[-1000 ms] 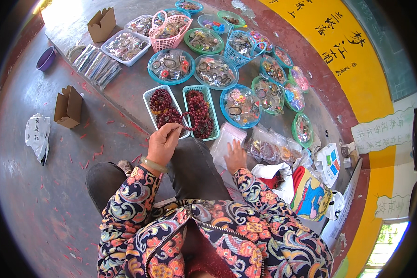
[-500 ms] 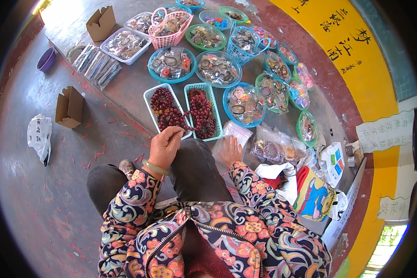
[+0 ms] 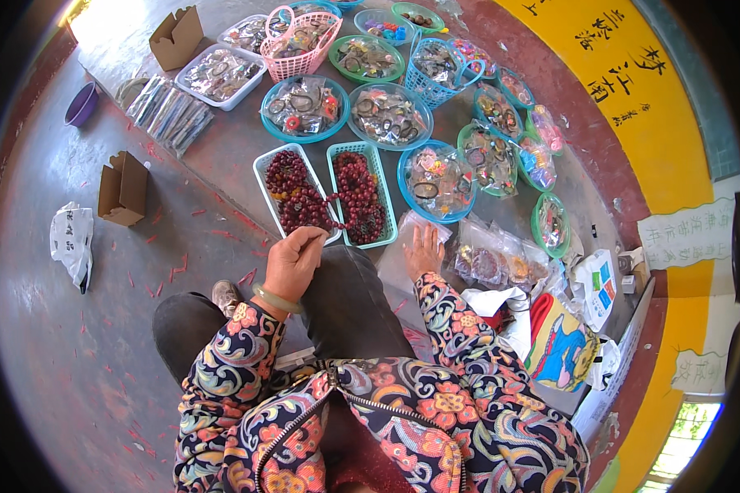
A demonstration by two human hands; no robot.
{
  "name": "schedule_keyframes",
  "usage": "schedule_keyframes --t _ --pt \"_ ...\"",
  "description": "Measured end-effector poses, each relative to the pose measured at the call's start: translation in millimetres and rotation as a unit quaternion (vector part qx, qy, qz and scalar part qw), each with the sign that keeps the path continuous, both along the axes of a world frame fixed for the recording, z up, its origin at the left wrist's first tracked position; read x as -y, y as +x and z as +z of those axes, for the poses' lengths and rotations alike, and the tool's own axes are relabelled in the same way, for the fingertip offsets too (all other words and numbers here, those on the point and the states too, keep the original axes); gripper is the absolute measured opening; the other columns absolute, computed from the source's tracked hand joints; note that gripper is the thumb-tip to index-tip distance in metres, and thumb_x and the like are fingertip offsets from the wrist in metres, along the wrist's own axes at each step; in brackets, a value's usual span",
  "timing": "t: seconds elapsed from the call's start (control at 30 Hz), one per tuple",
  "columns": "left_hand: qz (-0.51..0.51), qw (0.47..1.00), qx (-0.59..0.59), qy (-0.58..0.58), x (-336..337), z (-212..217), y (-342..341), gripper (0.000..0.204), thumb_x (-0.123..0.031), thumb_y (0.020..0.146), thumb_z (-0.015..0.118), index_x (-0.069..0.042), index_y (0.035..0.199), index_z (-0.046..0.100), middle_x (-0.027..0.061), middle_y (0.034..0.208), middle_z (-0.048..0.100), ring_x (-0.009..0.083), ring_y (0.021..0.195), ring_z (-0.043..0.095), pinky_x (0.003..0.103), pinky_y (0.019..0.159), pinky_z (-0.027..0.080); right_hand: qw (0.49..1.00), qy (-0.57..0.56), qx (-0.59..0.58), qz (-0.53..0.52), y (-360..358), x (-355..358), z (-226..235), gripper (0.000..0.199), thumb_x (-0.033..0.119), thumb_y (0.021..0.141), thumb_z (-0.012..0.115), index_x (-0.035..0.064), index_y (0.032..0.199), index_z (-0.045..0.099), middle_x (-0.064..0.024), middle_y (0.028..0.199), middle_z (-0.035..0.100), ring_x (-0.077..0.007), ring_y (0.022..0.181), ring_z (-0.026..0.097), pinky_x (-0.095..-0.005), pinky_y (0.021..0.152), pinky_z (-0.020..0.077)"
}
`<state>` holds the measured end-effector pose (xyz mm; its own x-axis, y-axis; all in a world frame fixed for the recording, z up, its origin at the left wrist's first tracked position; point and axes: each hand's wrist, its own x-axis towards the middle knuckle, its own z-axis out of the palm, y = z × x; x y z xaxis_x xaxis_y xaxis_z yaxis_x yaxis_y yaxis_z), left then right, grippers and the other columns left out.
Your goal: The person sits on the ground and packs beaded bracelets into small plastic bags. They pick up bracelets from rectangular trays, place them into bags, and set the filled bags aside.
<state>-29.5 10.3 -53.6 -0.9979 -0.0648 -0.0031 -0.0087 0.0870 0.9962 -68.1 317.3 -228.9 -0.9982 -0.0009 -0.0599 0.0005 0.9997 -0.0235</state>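
My left hand [image 3: 292, 267], with a pale bangle [image 3: 276, 299] on its wrist, is above my raised knee [image 3: 345, 283]. Its fingers are pinched together; anything between them is too small or hidden to make out. Just beyond it are a white basket [image 3: 260, 171] and a pale green basket [image 3: 386, 201]. Dark red bead strands [image 3: 292, 185] fill the white one, and similar beads [image 3: 360, 185] fill the green one, with some crossing between the rims. My right hand [image 3: 423, 251] lies open, fingers spread, on clear plastic bags [image 3: 395, 261] right of the knee.
Blue and green round trays [image 3: 304, 111] of bagged trinkets spread across the far floor, with a pink basket [image 3: 304, 62] and a blue basket [image 3: 434, 92]. At right lie bagged bracelets [image 3: 481, 261] and a colourful cloth bag [image 3: 561, 349]. Cardboard boxes [image 3: 123, 189] stand left.
My right hand has slid a little forward and to the right over the clear plastic bags. My left hand stays pinched in nearly the same place.
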Motion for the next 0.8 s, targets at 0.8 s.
schedule_keyframes --t 0.8 --pt "0.017 1.000 0.020 0.012 5 2 1 0.010 -0.005 0.084 0.055 -0.001 0.090 0.061 0.0011 0.060 0.053 0.0053 0.054 0.048 0.021 0.050 0.040 0.996 -0.056 -0.020 0.071 -9 -20 4 0.058 0.039 0.077 0.058 0.0142 0.127 0.043 -0.0126 0.139 0.028 -0.0293 0.129 0.024 -0.0472 0.100 0.0216"
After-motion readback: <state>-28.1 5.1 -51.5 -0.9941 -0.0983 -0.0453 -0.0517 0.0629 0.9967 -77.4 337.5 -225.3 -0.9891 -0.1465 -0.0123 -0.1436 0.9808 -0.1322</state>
